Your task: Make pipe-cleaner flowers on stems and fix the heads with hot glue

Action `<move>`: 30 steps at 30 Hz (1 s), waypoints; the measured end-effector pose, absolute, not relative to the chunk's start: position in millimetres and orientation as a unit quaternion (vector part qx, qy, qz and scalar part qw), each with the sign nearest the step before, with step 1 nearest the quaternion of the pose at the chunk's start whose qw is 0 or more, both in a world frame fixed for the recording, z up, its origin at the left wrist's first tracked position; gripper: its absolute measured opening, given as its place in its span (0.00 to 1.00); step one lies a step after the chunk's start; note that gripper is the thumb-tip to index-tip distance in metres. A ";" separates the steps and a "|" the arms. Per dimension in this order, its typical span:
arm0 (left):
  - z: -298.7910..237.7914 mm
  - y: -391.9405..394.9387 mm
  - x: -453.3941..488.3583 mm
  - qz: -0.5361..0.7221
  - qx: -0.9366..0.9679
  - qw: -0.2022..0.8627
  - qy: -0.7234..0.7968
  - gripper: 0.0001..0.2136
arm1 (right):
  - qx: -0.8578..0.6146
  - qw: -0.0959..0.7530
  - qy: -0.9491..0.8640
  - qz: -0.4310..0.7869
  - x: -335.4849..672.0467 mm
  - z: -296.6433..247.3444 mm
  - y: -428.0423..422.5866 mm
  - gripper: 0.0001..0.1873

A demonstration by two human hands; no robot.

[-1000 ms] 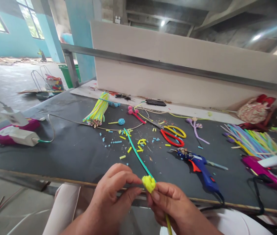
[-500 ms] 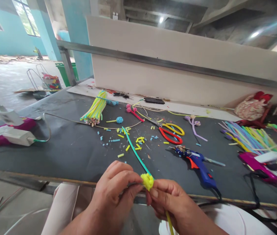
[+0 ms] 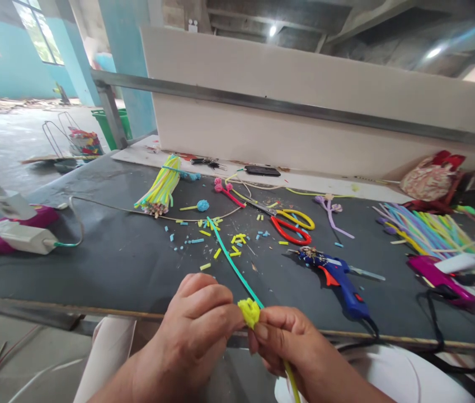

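Just over the table's front edge, a small bright yellow pipe-cleaner flower head (image 3: 248,312) sits between my two hands. My right hand (image 3: 287,341) pinches it from the right, and a yellow-green stem (image 3: 291,382) runs out below that palm. On its other side, my left hand (image 3: 203,324) is closed, thumb and forefinger at the flower's left edge; the thumb is mostly hidden. A teal pipe cleaner (image 3: 236,267) lies across the table, its near end passing behind the flower. Yellow and blue cut pieces (image 3: 238,239) are scattered beyond.
Scissors (image 3: 290,224) with red and yellow handles and a blue glue gun (image 3: 342,280) lie right of centre. Pipe-cleaner bundles (image 3: 159,187) stand at left and lie at right. Finished-looking blue (image 3: 202,206), pink and purple flowers lie around. Magenta power strips (image 3: 447,280) flank the table.
My left hand has turned slightly, its thumb now more hidden behind the fingers. The flower has shifted a little left and tilted. The view has moved slightly.
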State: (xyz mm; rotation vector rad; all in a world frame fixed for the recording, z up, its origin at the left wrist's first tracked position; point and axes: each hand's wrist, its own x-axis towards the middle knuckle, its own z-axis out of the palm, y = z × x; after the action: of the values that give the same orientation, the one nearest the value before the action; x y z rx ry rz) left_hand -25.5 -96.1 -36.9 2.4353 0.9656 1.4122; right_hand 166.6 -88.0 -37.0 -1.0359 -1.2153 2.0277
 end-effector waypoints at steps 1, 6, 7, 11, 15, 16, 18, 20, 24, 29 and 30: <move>-36.1 -95.2 -25.1 0.476 0.815 0.075 0.321 0.12 | -0.386 0.278 -0.450 0.756 166.1 -37.0 -88.0 0.19; -31.3 -93.4 -22.1 0.530 0.775 0.085 0.335 0.07 | -0.394 0.279 -0.435 0.760 165.2 -38.0 -88.4 0.19; -31.1 -93.8 -21.8 0.537 0.768 0.089 0.339 0.06 | -0.395 0.279 -0.433 0.760 165.3 -38.5 -88.4 0.19; -34.3 -96.4 -21.2 0.538 0.765 0.083 0.344 0.06 | -0.400 0.280 -0.424 0.763 165.2 -40.0 -87.7 0.18; -39.2 -97.4 -18.3 0.557 0.751 0.043 0.352 0.08 | -0.395 0.291 -0.407 0.771 163.7 -40.1 -87.0 0.18; -39.9 -97.3 -17.3 0.562 0.745 0.035 0.357 0.08 | -0.393 0.294 -0.400 0.774 163.5 -40.0 -86.9 0.18; -40.4 -97.0 -15.3 0.567 0.738 0.031 0.363 0.07 | -0.393 0.297 -0.391 0.777 163.3 -39.6 -86.9 0.18; -40.2 -96.7 -13.9 0.569 0.738 0.038 0.362 0.07 | -0.390 0.296 -0.393 0.778 163.4 -39.2 -87.0 0.17; -39.4 -96.7 -13.9 0.572 0.737 0.061 0.355 0.06 | -0.383 0.285 -0.404 0.780 164.4 -40.2 -87.0 0.16; -37.1 -96.3 -20.1 0.552 0.749 0.154 0.331 0.04 | -0.371 0.264 -0.460 0.762 169.8 -44.3 -86.9 0.17; -36.1 -96.1 -22.1 0.543 0.755 0.172 0.325 0.04 | -0.369 0.255 -0.479 0.754 171.4 -44.4 -86.7 0.18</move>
State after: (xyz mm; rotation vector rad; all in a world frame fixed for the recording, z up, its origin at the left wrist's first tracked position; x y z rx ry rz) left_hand -22.1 -96.1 -36.1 2.1424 0.9223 1.5427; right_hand 171.4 -86.7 -44.4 -1.0015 -1.3019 2.0478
